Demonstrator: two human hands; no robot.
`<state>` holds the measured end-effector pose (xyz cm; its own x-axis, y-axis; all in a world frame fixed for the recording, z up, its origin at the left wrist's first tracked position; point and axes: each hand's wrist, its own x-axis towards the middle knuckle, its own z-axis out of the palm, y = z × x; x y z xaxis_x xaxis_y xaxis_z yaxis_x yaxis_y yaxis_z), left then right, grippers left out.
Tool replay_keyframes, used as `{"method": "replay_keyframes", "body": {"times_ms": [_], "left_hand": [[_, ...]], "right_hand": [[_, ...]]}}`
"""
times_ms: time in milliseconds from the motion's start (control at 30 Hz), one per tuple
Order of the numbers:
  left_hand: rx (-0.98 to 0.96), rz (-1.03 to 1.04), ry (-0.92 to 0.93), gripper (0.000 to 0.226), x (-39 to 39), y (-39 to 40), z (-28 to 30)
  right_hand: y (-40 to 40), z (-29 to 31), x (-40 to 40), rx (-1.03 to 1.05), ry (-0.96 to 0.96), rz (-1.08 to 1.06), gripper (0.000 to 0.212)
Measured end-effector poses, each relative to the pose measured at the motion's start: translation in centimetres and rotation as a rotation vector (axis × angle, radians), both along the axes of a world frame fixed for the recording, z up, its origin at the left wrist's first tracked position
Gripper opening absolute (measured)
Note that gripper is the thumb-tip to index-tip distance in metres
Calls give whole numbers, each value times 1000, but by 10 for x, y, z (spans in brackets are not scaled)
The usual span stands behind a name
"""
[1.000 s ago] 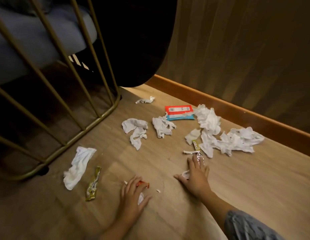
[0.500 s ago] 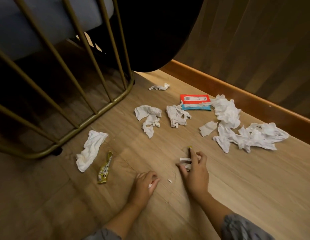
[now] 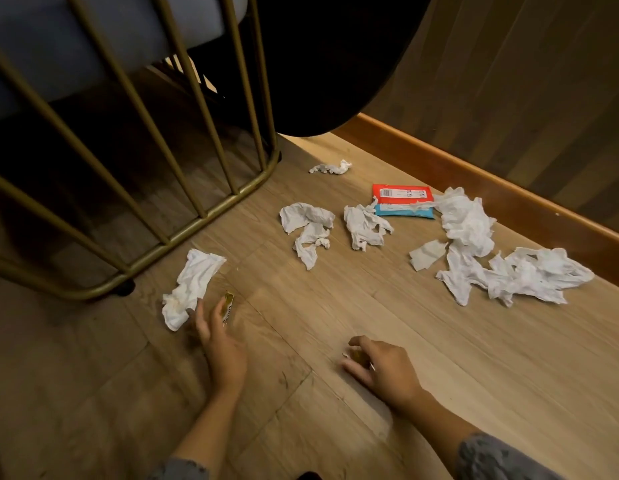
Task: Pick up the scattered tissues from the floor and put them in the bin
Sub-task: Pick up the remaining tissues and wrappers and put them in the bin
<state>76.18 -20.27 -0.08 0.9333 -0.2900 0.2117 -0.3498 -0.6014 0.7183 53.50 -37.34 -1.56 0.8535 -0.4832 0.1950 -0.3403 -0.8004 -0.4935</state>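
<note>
Head view: left hand [image 3: 216, 336] reaches, fingers spread wide, at the yellow wrapper [image 3: 228, 304] touching the nearest tissue [image 3: 190, 287]; right hand [image 3: 380, 367] curls round small scraps [image 3: 357, 355]. Other crumpled tissues [image 3: 509, 271] lie near the skirting board (no bin visible). Risk: full fists may shed scraps when grabbing more.

So the left hand [image 3: 216, 336] has slid over to the left, away from the little scraps it was on, and its fingers now reach the yellow wrapper [image 3: 228, 304] and the near end of the long tissue [image 3: 192, 289]. The right hand [image 3: 382, 363] pulled back toward the near side and curled up around small bits, something yellowish showing in its fingers. The strip and scraps that lay by it are gone from the floor [image 3: 335, 306].
</note>
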Motion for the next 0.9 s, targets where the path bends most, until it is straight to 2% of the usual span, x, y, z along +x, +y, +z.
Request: {"method": "replay_keyframes", "body": {"times_ms": [100, 200, 267, 300, 333, 400, 500, 567, 633, 733, 833, 900], "left_hand": [[167, -98, -24, 59, -7, 9, -21], [100, -187, -60, 30, -12, 9, -21], [75, -209, -16, 24, -11, 8, -19], [65, -208, 10, 20, -9, 8, -19], [46, -202, 44, 21, -7, 9, -17], [-37, -146, 58, 43, 2, 9, -11], [-152, -31, -1, 63, 28, 2, 4], [-159, 82, -82, 52, 50, -4, 13], [-101, 194, -131, 34, 73, -11, 21], [-11, 240, -12, 15, 95, -17, 17], [145, 158, 3, 21, 95, -15, -7], [197, 105, -64, 21, 90, -15, -18]], "right_hand": [[7, -8, 0, -86, -2, 37, 24], [11, -7, 8, -68, 17, 5, 21], [10, 0, 14, -5, 14, -63, 15], [9, 4, 18, 89, -16, -119, 12], [7, 9, 23, 214, -67, -180, 9], [0, 19, 37, 392, -188, -324, 8], [-17, 38, 62, 391, -323, -458, 8], [-34, 51, 78, 365, -351, -478, 5], [-53, 61, 94, 358, -339, -486, 3], [-80, 67, 123, 345, -292, -480, 6], [-102, 71, 161, 296, -231, -412, 11], [-114, 75, 188, 295, -236, -389, 12]]}}
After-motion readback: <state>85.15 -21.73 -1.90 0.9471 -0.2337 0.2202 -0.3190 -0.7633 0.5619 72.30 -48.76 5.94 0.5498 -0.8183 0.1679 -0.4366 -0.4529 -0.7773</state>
